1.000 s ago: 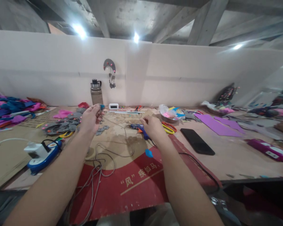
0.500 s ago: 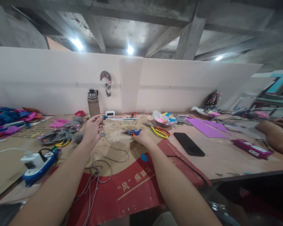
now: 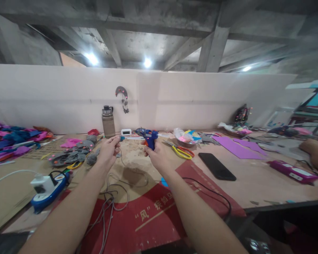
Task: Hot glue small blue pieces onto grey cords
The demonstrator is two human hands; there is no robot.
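Observation:
My right hand (image 3: 157, 156) is closed round the handle of a blue glue gun (image 3: 148, 135), lifted off the table with its nozzle pointing left. My left hand (image 3: 109, 150) pinches a small blue piece (image 3: 121, 138) with a thin grey cord hanging from it, held level with the gun's nozzle and a short gap from it. The gun's black cable (image 3: 214, 194) trails over the red and brown cardboard mat (image 3: 148, 215). Grey cords (image 3: 113, 192) lie looped on the mat below my hands.
Grey felt pieces (image 3: 71, 155), a water bottle (image 3: 108, 121), yellow scissors (image 3: 181, 151), a black phone (image 3: 217, 166), purple sheets (image 3: 235, 146), a blue and white power strip (image 3: 46, 183) and a pile of coloured fabric (image 3: 10, 141) lie on the table. Another person's arm (image 3: 315, 151) rests at right.
My right hand has picked the glue gun up from the table and raised it toward the left hand. The left hand has stayed holding the small blue piece.

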